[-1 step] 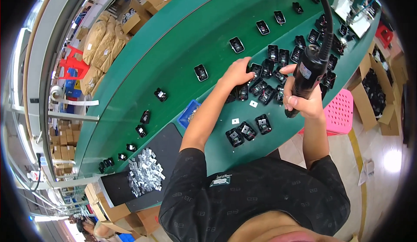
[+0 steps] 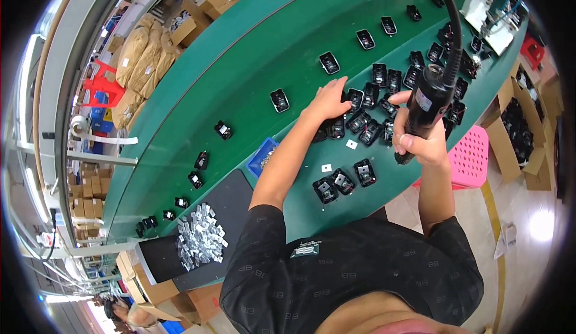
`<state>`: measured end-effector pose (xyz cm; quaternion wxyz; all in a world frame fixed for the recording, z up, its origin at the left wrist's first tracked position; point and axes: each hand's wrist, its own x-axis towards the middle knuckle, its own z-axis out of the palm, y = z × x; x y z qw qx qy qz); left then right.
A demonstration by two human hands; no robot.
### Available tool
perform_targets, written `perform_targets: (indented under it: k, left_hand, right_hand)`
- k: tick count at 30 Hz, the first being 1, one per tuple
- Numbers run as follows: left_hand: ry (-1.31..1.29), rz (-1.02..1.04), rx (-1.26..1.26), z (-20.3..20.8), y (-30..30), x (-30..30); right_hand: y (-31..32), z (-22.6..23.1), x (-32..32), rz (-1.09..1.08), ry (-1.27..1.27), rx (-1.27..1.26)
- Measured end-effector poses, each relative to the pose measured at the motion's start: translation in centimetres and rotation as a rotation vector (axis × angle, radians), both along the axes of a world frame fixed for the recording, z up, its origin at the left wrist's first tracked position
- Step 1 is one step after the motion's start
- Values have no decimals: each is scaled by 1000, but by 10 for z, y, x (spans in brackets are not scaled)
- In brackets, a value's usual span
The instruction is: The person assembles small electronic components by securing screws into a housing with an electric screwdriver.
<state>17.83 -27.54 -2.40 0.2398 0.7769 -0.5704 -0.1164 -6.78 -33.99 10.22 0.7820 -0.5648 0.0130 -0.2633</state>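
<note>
My right hand (image 2: 423,142) is wrapped round a black electric screwdriver (image 2: 427,97), held upright with its cable rising from the top. Its lower end is over the green bench, near several black plastic housings. At the left side of that cluster, my left hand (image 2: 329,101) has its thumb and fingers round the edge of a black plastic housing (image 2: 354,99); part of the grip is hidden. The clustered open housings show wires and small parts inside. Closer to me lie three housings with pale plates, among them a black housing (image 2: 364,172), and a small white square (image 2: 326,168).
A green conveyor belt (image 2: 252,73) runs past the bench with spaced housings on it. By my left forearm are a blue bin (image 2: 259,158) and a pile of small clear-and-silver pieces (image 2: 202,238). A pink basket (image 2: 469,157) and cardboard box (image 2: 504,139) stand right.
</note>
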Motion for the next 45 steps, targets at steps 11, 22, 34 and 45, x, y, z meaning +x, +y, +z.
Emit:
perform_targets:
  k: [11,22,34,45]
  left_hand:
    - [-11,631,279,-4,92,115]
    - [247,553,74,-46,-12,132]
    - [181,451,145,-26,-65,119]
    - [-108,106,-77,-15,-100,66]
  right_hand:
    - [-4,-7,3,69,-15,46]
    - [2,-4,-3,60,125,18]
    - [40,-14,1,310,179,124]
    - [67,-18,-10,347,219,22]
